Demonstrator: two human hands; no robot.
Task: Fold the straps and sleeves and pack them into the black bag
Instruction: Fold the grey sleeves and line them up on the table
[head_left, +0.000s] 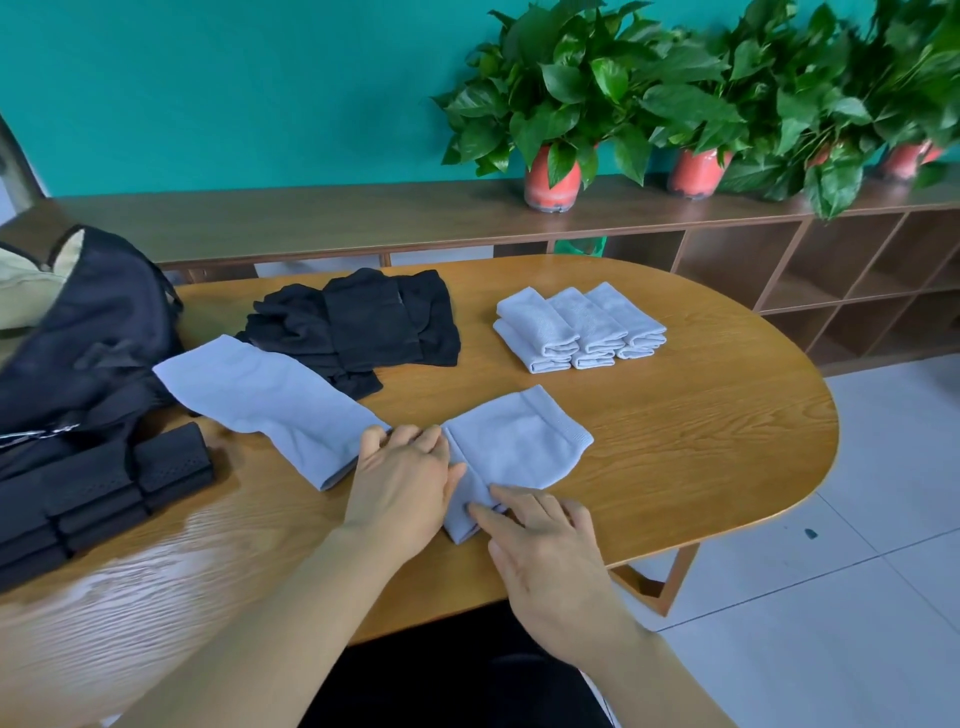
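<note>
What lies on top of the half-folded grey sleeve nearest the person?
On the sleeve, fingers of the right hand press the near end; the left hand rests at its left edge. Cloth beneath both hands is hidden.

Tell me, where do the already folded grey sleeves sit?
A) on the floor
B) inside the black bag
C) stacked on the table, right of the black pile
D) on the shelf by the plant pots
C: the folded grey sleeves lie stacked on the table, to the right of the black pile.
</note>
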